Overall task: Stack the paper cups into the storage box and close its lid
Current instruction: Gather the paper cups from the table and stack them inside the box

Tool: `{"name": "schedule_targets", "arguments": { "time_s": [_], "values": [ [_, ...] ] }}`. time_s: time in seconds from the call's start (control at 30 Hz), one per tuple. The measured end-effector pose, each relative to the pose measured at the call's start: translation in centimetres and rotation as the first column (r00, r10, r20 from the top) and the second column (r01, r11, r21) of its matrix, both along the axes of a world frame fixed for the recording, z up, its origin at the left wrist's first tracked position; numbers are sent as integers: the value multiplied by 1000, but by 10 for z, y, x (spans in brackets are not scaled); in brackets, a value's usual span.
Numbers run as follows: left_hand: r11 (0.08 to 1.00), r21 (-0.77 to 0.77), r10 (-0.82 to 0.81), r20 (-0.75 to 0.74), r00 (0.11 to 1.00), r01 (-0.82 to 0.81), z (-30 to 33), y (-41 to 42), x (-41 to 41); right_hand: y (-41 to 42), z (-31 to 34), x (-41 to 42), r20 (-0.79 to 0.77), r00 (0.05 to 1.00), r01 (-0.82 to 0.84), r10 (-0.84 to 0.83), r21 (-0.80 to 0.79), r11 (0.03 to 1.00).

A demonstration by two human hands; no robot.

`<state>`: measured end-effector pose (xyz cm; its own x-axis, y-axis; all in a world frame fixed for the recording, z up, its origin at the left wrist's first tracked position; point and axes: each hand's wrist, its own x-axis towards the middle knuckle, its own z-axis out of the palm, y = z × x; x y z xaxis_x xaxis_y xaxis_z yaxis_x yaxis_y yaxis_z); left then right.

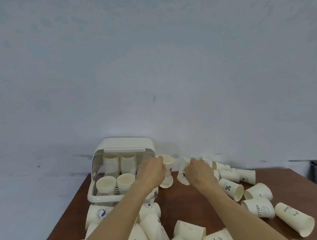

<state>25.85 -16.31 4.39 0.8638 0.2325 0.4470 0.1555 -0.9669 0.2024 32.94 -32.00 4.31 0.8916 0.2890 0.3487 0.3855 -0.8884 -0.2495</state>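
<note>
While the storage box [109,178] stands open, both hands, left [152,171] and right [200,171], each grip a paper cup; judged mid-stacking, nesting these comes next.

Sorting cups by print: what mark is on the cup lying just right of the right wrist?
A dark percent sign on the cream cup, clearest in the head view.
</note>
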Motion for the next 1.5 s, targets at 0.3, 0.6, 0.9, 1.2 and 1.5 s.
{"name": "schedule_targets", "arguments": {
  "time_s": [0.3,0.6,0.9,1.2,1.5],
  "values": [
    [989,-23,145,32,989,-144,11,75,-51,72,9,-36,76,978,-200,197,40,979],
    [945,-51,324,50,945,-322,-18,136,-82,133,-3,-58,47,937,-347,345,24,938],
    [942,-64,331,33,943,-329,-52,158,-87,165,-18,-64,60,919,-384,389,-70,920],
    [952,21,306,16,952,-306,-60,165,-84,181,-39,-63,-10,926,-373,377,-163,913],
    [933,219,336,-258,906,-284,-85,167,-86,182,-63,-60,-71,914,-402,398,-270,875]
  ]
}}
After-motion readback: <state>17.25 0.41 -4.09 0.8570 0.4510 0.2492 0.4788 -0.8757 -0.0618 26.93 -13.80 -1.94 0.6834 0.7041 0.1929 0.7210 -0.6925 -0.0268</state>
